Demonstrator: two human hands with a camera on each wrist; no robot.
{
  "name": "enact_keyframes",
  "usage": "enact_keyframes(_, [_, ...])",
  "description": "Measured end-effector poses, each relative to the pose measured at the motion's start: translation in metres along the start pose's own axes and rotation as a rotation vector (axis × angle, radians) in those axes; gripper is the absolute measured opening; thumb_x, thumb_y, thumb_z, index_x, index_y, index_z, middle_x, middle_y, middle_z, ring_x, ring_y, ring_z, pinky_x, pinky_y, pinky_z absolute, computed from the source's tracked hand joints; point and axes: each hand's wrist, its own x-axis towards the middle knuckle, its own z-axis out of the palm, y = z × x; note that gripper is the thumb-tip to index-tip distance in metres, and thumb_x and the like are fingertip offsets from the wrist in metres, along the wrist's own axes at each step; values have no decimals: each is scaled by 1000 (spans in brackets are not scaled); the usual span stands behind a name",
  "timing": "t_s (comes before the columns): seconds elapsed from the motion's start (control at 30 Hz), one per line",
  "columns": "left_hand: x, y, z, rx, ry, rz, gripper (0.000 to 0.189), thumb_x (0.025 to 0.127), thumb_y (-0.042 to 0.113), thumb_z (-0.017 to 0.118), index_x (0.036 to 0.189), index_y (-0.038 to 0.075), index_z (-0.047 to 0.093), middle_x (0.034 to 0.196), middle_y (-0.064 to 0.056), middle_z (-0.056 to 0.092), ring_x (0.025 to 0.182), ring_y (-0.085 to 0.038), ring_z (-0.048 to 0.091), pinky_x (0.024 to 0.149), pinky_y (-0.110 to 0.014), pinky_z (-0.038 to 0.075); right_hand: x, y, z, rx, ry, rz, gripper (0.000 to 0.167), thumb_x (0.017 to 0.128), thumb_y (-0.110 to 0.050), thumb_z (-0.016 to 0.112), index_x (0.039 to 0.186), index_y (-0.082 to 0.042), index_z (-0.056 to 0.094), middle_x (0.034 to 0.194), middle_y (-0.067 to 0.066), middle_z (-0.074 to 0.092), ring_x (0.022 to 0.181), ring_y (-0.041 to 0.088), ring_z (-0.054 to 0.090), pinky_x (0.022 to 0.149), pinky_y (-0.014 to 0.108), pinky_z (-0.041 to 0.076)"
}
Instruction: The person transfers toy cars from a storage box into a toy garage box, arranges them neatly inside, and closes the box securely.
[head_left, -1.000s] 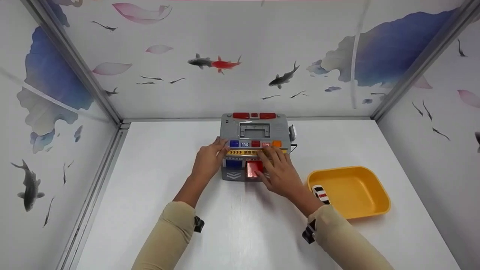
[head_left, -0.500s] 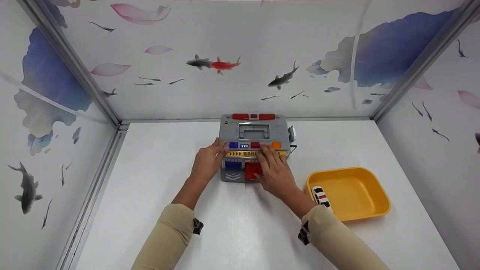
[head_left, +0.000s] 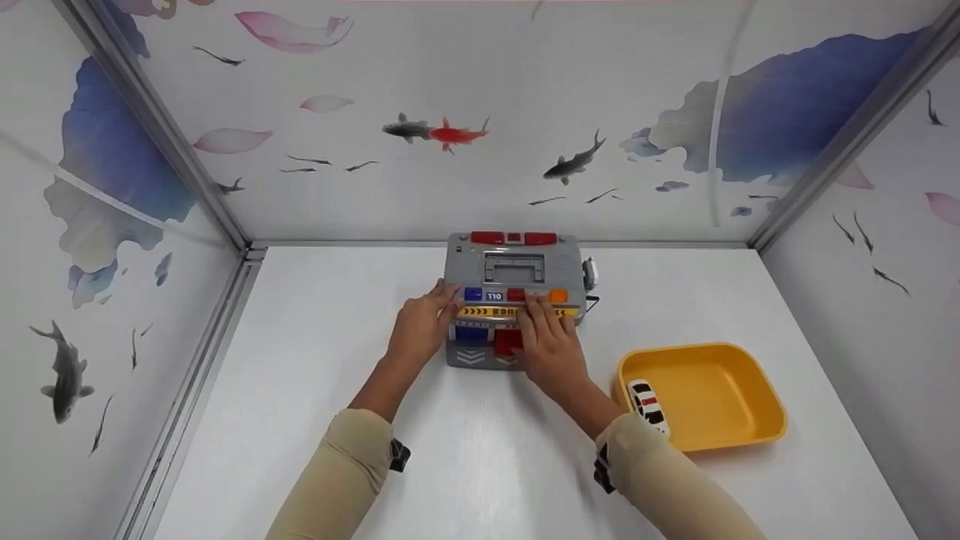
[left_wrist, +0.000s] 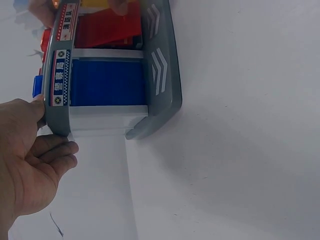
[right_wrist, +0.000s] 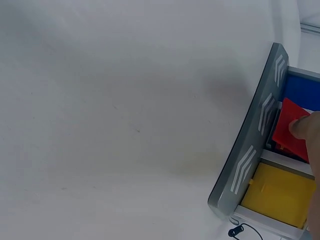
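A grey toy garage (head_left: pixel 465 264) stands at the back of the white table. Its small doors are blue (left_wrist: pixel 107 82), red (left_wrist: pixel 112 25) and yellow (right_wrist: pixel 280 192). My left hand (head_left: pixel 420 322) grips the garage's left roof edge, the thumb and fingers on either side of the corner. With several fingers lying on the front of the roof, my right hand (head_left: pixel 553 352) presses its thumb against the red door. That door sits tilted in its opening, a dark gap showing along one edge. In the head view my right hand hides the yellow door.
A yellow tray (head_left: pixel 712 397) stands to the right, near my right forearm. A white toy car (head_left: pixel 646 405) with black and red markings leans at its left side. A black cord (right_wrist: pixel 247 227) hangs at the garage's right side. Printed wall panels (head_left: pixel 337 202) enclose the table.
The red door, swung outward a second ago, has moved inward under my right thumb. My right hand has shifted slightly; my left hand keeps its hold.
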Motion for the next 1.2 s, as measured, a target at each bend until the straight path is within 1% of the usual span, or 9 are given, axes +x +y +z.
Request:
enact_keyframes(0.13, [0, 1, 0, 11, 8, 6, 52, 114, 49, 57, 157, 20, 63, 167, -13, 52, 153, -36, 57, 127, -51, 48, 0, 2, 4, -29, 13, -4, 80, 87, -34, 97, 149, -1, 58, 162, 19, 60, 149, 36, 60, 106, 50, 54])
enact_keyframes(0.3, [0, 1, 1, 13, -1, 8, 51, 115, 48, 57, 157, 20, 63, 167, -13, 52, 152, -38, 57, 127, -53, 48, -1, 3, 6, -74, -11, -11, 78, 90, -37, 95, 149, -3, 58, 163, 18, 60, 148, 34, 61, 104, 51, 54])
enact_keyframes(0.43, [1, 0, 2, 14, 18, 20, 51, 115, 47, 57, 157, 19, 64, 166, -14, 53, 151, -38, 59, 126, -54, 49, 0, 4, 7, -109, -22, -18, 73, 93, -37, 92, 150, -5, 58, 163, 16, 60, 149, 33, 61, 102, 50, 53])
enact_keyframes(0.53, [0, -2, 3, 12, 23, 20, 52, 114, 48, 58, 156, 17, 64, 165, -15, 54, 151, -38, 59, 126, -53, 49, 0, 5, 9, -121, -12, -32, 66, 96, -34, 89, 147, -5, 59, 162, 16, 61, 149, 33, 62, 99, 51, 51])
enact_keyframes(0.7, [0, -1, 2, 8, 17, 12, 54, 113, 48, 59, 156, 17, 63, 166, -13, 53, 151, -38, 58, 126, -53, 48, 0, 4, 11, -145, 21, -34, 56, 97, -20, 87, 143, -5, 59, 160, 16, 63, 146, 33, 63, 97, 52, 51])
enact_keyframes(0.77, [1, -1, 2, 7, 15, 8, 54, 113, 48, 59, 157, 17, 63, 167, -13, 52, 152, -38, 58, 127, -53, 48, 0, 4, 12, -146, 23, -29, 55, 96, -15, 86, 143, -5, 60, 160, 16, 64, 146, 33, 64, 98, 53, 52])
enact_keyframes(0.87, [1, 0, 1, 5, 15, 3, 53, 113, 47, 59, 157, 17, 62, 167, -12, 52, 152, -37, 57, 127, -53, 48, 0, 4, 12, -135, 8, -26, 56, 95, -14, 87, 144, -5, 60, 160, 16, 63, 146, 33, 64, 99, 53, 52])
enact_keyframes(1.07, [1, -1, 2, -5, 17, 9, 53, 114, 47, 59, 156, 16, 63, 167, -14, 52, 153, -36, 57, 127, -52, 48, 1, 4, 9, -121, -29, -23, 59, 95, -15, 89, 146, -6, 59, 163, 16, 61, 148, 34, 61, 102, 56, 54])
enact_keyframes(1.2, [1, -1, 3, -4, 12, 7, 53, 114, 48, 59, 157, 17, 62, 167, -13, 52, 153, -37, 57, 127, -52, 47, 2, 5, 8, -121, -21, -23, 57, 97, -16, 87, 146, -6, 60, 161, 16, 63, 147, 33, 63, 101, 55, 54])
